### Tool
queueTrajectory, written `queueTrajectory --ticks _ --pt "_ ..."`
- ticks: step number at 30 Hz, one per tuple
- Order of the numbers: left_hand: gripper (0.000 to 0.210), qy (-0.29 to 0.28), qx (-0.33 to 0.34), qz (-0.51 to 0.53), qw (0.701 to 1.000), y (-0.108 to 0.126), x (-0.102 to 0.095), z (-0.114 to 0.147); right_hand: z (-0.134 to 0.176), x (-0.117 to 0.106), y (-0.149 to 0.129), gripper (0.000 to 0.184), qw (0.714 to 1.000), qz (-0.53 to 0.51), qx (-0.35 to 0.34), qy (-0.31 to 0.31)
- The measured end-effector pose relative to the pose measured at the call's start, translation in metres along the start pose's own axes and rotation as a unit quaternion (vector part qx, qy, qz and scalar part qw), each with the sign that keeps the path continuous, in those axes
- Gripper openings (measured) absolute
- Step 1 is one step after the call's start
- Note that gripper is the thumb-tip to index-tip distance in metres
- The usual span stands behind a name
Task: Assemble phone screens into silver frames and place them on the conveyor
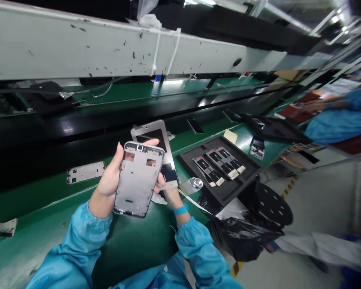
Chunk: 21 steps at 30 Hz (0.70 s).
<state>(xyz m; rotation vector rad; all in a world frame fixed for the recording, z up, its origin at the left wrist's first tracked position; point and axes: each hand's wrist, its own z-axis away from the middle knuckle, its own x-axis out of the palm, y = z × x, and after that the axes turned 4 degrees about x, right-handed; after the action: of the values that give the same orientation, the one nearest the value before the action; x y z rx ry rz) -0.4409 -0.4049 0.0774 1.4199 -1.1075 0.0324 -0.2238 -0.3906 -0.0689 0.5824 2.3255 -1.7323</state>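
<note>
My left hand [110, 178] is closed around a pale phone frame [135, 176], its thumb along the left edge and fingers behind. Cut-outs near the top of the frame let skin show through. Behind it and to the right, a silver phone [150, 130] with a dark middle part is tilted up. My right hand [171, 194] grips the lower end of this phone, with fingertips showing at its left edge beside the pale frame. Part of the right hand is hidden by both pieces.
Another phone frame [86, 172] lies left on the green bench [132, 241]. To the right, a black foam tray [192, 154] holds several phones [218, 160]. A round metallic piece [196, 183] sits beside it. A black plastic bag [243, 237] hangs below. A co-worker's blue sleeve [339, 124] is far right.
</note>
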Motion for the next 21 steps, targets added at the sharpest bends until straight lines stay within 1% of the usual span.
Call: queueTrajectory --ticks 2,3,4,5,6,7,8,9,11,14,17,19,21 --pt "0.1 -0.019 -0.01 0.014 1.0 -0.001 0.007 0.004 0.002 -0.021 -0.027 0.083 0.996 -0.076 0.032 -0.023" --pt "0.101 -0.027 -0.013 0.02 0.999 -0.001 0.011 0.005 0.005 -0.032 -0.043 0.088 0.986 -0.141 0.053 -0.068" --pt "0.101 -0.035 -0.018 0.025 0.999 -0.002 0.016 0.006 0.008 -0.042 -0.059 0.092 0.967 -0.211 0.07 -0.123" --pt "0.102 -0.043 -0.025 0.028 0.998 -0.002 0.02 0.007 0.011 -0.051 -0.075 0.094 0.947 -0.258 0.074 -0.174" --pt "0.102 -0.052 -0.035 0.03 0.998 -0.003 0.024 0.007 0.015 -0.057 -0.09 0.091 0.927 -0.288 0.078 -0.228" --pt "0.102 -0.058 -0.045 0.031 0.997 -0.004 0.028 0.007 0.018 -0.061 -0.102 0.088 0.911 -0.306 0.08 -0.263" --pt "0.101 -0.062 -0.052 0.032 0.996 -0.005 0.03 0.007 0.02 -0.062 -0.112 0.084 0.903 -0.313 0.081 -0.284" --pt "0.101 -0.062 -0.053 0.033 0.996 -0.006 0.033 0.007 0.023 -0.062 -0.118 0.082 0.901 -0.316 0.085 -0.286" --pt "0.099 -0.051 -0.042 0.037 0.997 -0.008 0.035 0.008 0.028 -0.059 -0.124 0.08 0.91 -0.322 0.088 -0.247" --pt "0.096 -0.033 -0.017 0.04 0.999 -0.01 0.039 0.01 0.038 -0.059 -0.121 0.082 0.919 -0.34 0.08 -0.184" --pt "0.093 -0.018 0.002 0.03 0.999 -0.008 0.047 0.013 0.047 -0.068 -0.115 0.08 0.933 -0.334 0.061 -0.118" --pt "0.09 -0.007 0.016 0.021 1.0 -0.005 0.053 0.016 0.053 -0.076 -0.111 0.075 0.949 -0.308 0.04 -0.057" --pt "0.086 -0.007 0.029 0.019 0.999 -0.003 0.058 0.019 0.058 -0.083 -0.106 0.073 0.963 -0.27 0.01 -0.006"
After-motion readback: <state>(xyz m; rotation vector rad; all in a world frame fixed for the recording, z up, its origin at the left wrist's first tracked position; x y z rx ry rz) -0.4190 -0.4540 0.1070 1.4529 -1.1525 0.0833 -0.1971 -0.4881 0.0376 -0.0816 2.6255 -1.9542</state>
